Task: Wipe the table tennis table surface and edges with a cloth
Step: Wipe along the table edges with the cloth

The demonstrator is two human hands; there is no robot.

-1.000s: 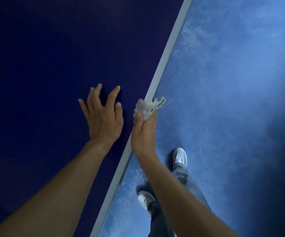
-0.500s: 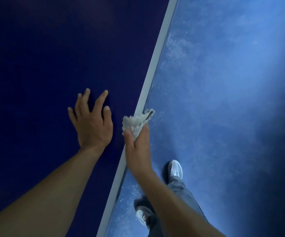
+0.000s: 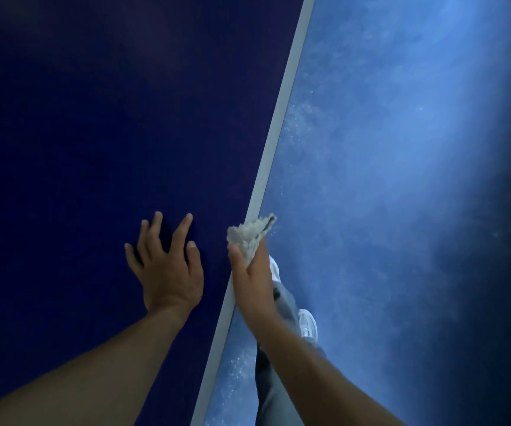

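Grey-white cloth (image 3: 249, 233) bunched in right hand (image 3: 252, 278), fingers curled round it, pressed against edge (image 3: 277, 124). Left hand (image 3: 168, 265) flat, fingers spread, on table (image 3: 94, 118) beside grip. Edge beyond grip likely unwiped; surface progress unclear.

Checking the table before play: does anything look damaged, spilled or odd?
Nothing stands out. The left hand lies flat on the table; the right hand holds a cloth at its pale edge.

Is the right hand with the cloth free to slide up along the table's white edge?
Likely yes: the right hand holds the cloth at the white edge, nothing shows on it ahead, and the left hand rests aside.
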